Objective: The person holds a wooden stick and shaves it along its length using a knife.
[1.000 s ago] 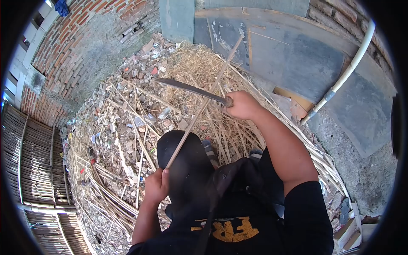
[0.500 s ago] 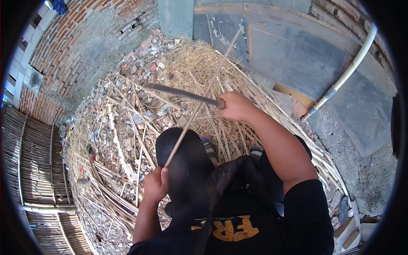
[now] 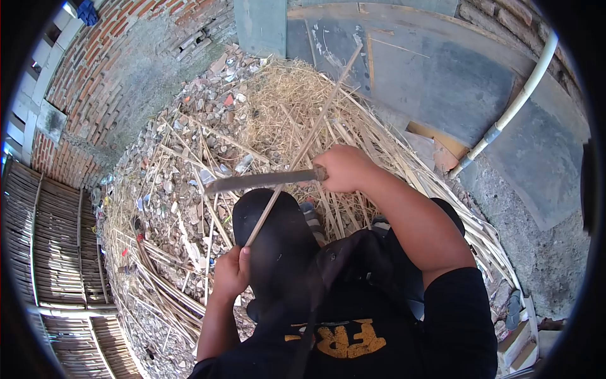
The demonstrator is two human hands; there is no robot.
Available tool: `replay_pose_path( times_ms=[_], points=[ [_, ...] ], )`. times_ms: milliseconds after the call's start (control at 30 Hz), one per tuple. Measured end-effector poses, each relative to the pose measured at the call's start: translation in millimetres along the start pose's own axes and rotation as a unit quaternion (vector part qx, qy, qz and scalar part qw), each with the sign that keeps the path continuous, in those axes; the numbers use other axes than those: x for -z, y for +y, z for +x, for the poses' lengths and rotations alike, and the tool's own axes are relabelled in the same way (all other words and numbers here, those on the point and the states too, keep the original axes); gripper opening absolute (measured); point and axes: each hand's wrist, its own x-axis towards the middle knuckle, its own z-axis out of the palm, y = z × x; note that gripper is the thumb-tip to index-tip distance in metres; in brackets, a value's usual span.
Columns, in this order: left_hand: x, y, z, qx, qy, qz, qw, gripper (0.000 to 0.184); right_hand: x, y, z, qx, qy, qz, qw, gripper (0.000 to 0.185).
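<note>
Starts at far left with a slatted bamboo panel, then runs on to a brick wall and broken rubble under scattered pale sticks. Comes next to the left hand, closed around the near end of a long thin strip, just beside a dark-clad knee. Passes to the machete, tip pointing left, and sees the blade cross over the strip, beyond the knee. Cannot tell from this view of any bite into the strip. Reads, as a judgement, as a scraping or shaving stroke along the strip. Seems to call next for a firm hold on the near end, a shallow blade angle and an edge well clear of the left thumb and the knee. Slants up and right along the strip, over dry straw, to a far end in front of grey boards. Finds the right hand wrapped tightly around the machete's handle, right of the strip. Ends past a band of loose lengths at a pale pipe
</note>
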Motion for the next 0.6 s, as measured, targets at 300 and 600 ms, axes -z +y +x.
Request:
replay_pose_path(
  times_ms=[300,600],
  points=[
    [-4,-5,2,0.004,0.004,-0.032,0.999,0.047,4,18,5,-0.040,0.052,0.101,0.993,0.018],
    [-1,2,-1,0.002,0.012,0.002,1.000,0.047,14,1,2,-0.020,-0.014,0.010,1.000,0.019]
  ],
)
